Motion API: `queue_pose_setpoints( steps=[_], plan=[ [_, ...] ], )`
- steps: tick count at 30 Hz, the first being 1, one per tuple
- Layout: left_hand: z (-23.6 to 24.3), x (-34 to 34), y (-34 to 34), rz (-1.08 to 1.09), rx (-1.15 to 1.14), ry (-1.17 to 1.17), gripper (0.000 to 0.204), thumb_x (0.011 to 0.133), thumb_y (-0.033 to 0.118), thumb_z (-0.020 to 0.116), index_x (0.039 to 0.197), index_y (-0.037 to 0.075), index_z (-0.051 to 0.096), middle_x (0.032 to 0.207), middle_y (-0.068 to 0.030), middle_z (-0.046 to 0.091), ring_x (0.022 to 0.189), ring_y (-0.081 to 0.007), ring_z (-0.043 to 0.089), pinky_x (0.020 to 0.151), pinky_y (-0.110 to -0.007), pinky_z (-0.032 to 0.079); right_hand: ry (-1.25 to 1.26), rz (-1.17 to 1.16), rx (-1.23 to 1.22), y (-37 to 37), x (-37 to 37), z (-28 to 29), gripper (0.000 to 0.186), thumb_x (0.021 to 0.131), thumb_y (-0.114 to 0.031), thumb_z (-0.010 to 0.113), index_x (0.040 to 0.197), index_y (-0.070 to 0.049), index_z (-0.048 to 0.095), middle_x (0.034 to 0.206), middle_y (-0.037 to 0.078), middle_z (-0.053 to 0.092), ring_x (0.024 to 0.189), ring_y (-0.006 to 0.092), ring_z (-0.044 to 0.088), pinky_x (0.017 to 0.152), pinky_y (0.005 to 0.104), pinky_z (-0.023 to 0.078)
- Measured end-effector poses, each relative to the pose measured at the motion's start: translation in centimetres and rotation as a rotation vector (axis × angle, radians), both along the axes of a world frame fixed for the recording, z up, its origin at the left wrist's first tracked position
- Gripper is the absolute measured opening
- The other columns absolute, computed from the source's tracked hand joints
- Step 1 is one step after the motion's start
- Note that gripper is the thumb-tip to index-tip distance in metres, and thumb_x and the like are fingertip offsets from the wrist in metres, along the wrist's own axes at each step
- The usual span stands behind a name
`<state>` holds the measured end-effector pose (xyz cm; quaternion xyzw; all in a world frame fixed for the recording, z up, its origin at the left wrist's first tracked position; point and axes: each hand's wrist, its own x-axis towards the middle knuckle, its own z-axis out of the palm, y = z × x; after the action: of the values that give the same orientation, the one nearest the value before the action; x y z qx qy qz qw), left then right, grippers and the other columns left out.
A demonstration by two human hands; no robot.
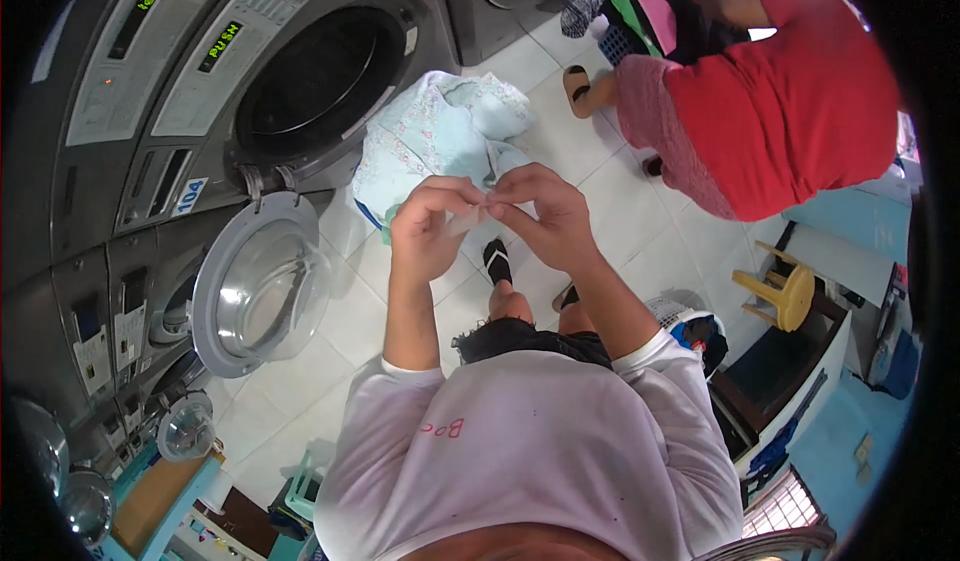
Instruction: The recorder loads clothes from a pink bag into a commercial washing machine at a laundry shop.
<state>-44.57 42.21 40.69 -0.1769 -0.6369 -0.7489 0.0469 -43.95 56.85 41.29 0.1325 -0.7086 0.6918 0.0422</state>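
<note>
In front of my chest, my left hand [428,226] and my right hand [548,219] meet with their fingertips pinched together. Between them is a small, pale, thin piece [463,224], seemingly translucent; its exact kind is too small to make out. Just beyond my hands, a heap of light blue floral cloth [435,131] fills a basket whose blue rim [368,215] shows at the lower left. Something pale green sticks out beside my left wrist.
At left, a front-loading machine [325,81] has its round door [262,286] swung wide open. Another person in a red shirt [790,101] bends over a dark blue basket [622,43] of clothes. A yellow stool [785,296] and a white laundry basket [672,311] stand at right.
</note>
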Motion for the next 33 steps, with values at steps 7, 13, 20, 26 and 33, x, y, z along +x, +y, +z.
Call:
queue_pose_setpoints(
  steps=[7,13,20,26,33],
  plan=[
    [7.0,1.6,-0.6,-0.045,-0.069,0.334,0.023,0.056,-0.013,0.051,0.07,0.005,0.049,0.074,-0.009,0.057,0.07,-0.0188,0.055,0.078,-0.037,0.039,0.27,0.211,-0.054,1.7,1.8,7.0,0.012,0.07,-0.002,0.05,0.079,0.001,0.058,0.078,0.012,0.053,0.073,0.0177,0.052,0.062,0.0258,0.041],
    [10.6,3.6,-0.1,-0.102,-0.054,0.476,0.021,0.058,-0.01,0.052,0.072,0.006,0.05,0.074,-0.0094,0.058,0.07,-0.0193,0.056,0.077,-0.037,0.04,0.411,0.111,-0.008,2.0,4.2,11.1,0.013,0.064,0.002,0.056,0.075,-0.002,0.059,0.073,0.007,0.055,0.066,0.0161,0.053,0.058,0.024,0.041],
    [12.0,6.4,0.2,-0.069,-0.098,0.464,0.017,0.061,-0.008,0.052,0.071,0.005,0.05,0.074,-0.0099,0.058,0.07,-0.0193,0.056,0.074,-0.035,0.041,0.466,-0.079,0.073,2.1,6.4,13.0,0.018,0.061,0.0,0.061,0.078,-0.004,0.059,0.071,0.005,0.054,0.065,0.0151,0.052,0.057,0.0234,0.041],
    [11.7,8.0,-0.6,-0.072,-0.119,0.432,0.016,0.062,-0.008,0.052,0.072,0.004,0.05,0.073,-0.0093,0.057,0.071,-0.019,0.055,0.074,-0.034,0.041,0.589,0.107,0.12,1.8,7.1,12.8,0.02,0.06,-0.003,0.063,0.08,-0.005,0.058,0.076,0.004,0.053,0.067,0.0148,0.051,0.057,0.0233,0.041],
    [10.5,8.3,-1.7,-0.035,-0.143,0.38,0.014,0.063,-0.007,0.053,0.073,0.003,0.05,0.075,-0.0097,0.057,0.071,-0.0193,0.055,0.075,-0.034,0.04,0.461,0.102,0.178,0.2,7.6,12.2,0.01,0.065,-0.002,0.058,0.073,-0.005,0.055,0.083,0.006,0.05,0.077,0.017,0.049,0.065,0.0254,0.04]
  ],
)
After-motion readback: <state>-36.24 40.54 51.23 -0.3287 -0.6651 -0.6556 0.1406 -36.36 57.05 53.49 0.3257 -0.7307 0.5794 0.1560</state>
